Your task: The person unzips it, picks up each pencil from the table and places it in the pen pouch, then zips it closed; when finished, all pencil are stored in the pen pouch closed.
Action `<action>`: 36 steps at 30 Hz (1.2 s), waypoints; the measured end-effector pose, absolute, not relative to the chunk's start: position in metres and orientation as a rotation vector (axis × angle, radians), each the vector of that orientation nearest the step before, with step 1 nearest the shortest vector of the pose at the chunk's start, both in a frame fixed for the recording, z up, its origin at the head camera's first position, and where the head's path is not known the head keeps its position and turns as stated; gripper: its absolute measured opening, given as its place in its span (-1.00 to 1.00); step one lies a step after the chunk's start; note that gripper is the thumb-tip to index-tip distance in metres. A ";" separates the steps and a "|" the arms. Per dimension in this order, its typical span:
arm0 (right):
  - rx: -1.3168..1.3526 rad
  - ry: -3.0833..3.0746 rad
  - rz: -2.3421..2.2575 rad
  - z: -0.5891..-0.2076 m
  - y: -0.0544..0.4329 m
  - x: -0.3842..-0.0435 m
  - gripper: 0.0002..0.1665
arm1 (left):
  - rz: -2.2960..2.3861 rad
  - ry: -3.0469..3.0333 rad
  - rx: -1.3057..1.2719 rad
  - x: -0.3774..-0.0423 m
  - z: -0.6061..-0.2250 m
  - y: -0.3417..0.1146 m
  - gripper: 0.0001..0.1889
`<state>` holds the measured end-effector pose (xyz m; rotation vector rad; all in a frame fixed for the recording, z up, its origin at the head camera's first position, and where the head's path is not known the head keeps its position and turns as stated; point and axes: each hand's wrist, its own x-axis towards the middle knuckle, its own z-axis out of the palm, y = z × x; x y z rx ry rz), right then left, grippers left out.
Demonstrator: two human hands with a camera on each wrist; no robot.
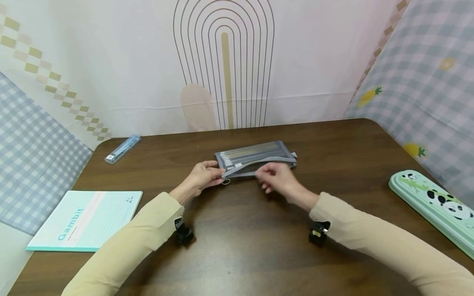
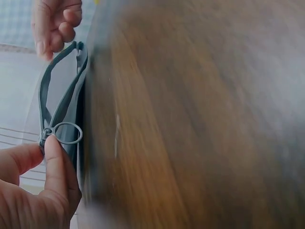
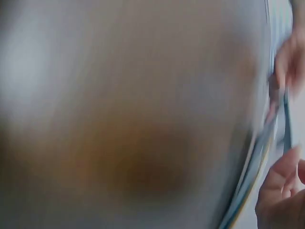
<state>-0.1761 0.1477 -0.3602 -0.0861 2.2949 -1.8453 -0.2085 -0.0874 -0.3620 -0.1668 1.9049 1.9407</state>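
Observation:
A grey see-through zip pencil pouch point(image 1: 255, 158) lies towards the back of the table, several slim pencils showing through its face. Its zipped side gapes, the two zip edges bowed apart. At the pouch's left end my left hand point(image 1: 205, 176) pinches the corner by the zip slider between thumb and finger. A ring pull point(image 2: 69, 133) hangs from the slider beside those fingertips. Close to the gaping edge, towards the right end, is my right hand point(image 1: 275, 176), blurred, its fingers loosely bent. The left wrist view shows nothing between that hand's fingertips.
A pale notebook point(image 1: 89, 218) marked Gambit lies at the left. Behind it, near the back left corner, is a small blue clear case point(image 1: 123, 149). A green panda pencil case point(image 1: 437, 207) lies along the right edge. Patterned cloth point(image 1: 148, 61) hangs behind the table.

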 end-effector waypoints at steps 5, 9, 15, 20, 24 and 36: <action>0.003 1.982 -1.843 -0.364 0.111 -0.167 -0.63 | 1.985 1.866 -0.191 -0.207 -0.358 -0.083 -0.37; 0.066 1.850 -1.911 -0.367 0.093 -0.165 -0.57 | 2.000 1.841 -0.215 -0.205 -0.356 -0.080 -0.37; 0.124 1.839 -1.974 -0.368 0.081 -0.164 -0.70 | 2.018 1.828 -0.214 -0.205 -0.357 -0.078 -0.38; 0.093 1.910 -1.959 -0.367 0.079 -0.163 -0.87 | 2.022 1.836 -0.211 -0.205 -0.358 -0.077 -0.39; 0.001 2.076 -1.883 -0.364 0.085 -0.166 -0.85 | 2.044 1.824 -0.212 -0.204 -0.358 -0.076 -0.39; -0.113 2.439 -1.732 -0.358 0.140 -0.180 -0.79 | 2.105 1.808 -0.259 -0.209 -0.359 -0.078 -0.39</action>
